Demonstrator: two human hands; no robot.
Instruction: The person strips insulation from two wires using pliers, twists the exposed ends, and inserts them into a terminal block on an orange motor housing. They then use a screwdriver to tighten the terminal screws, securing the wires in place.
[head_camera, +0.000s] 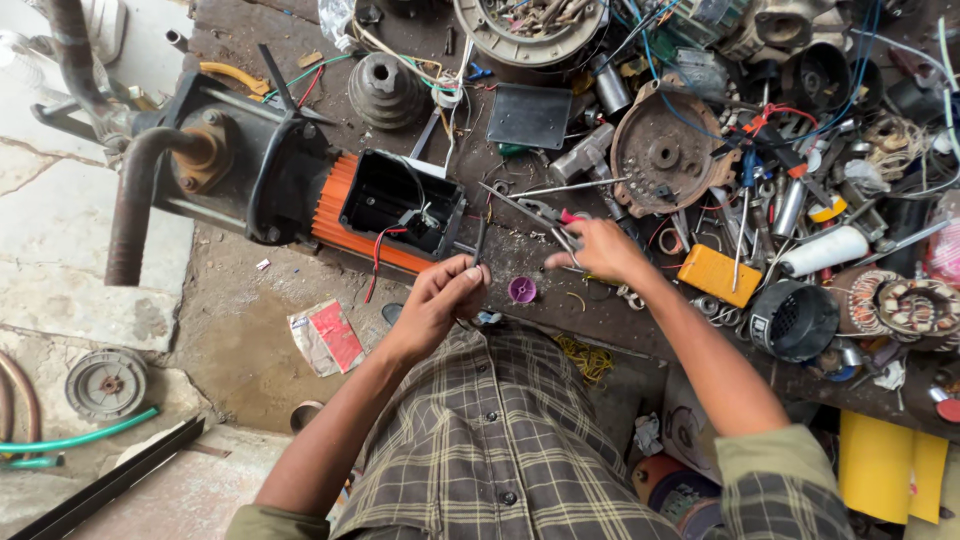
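Pinched in the left hand (437, 300) is a thin dark wire end, held just below the motor's open terminal box (400, 203). Right hand (598, 250) closes on pliers (552, 222) lying on the bench (560, 300). Judged step: wire preparation; next calls for a steady tool grip.

Slim dark screwdriver (481, 240) upright beside red-handled pliers (553, 217).
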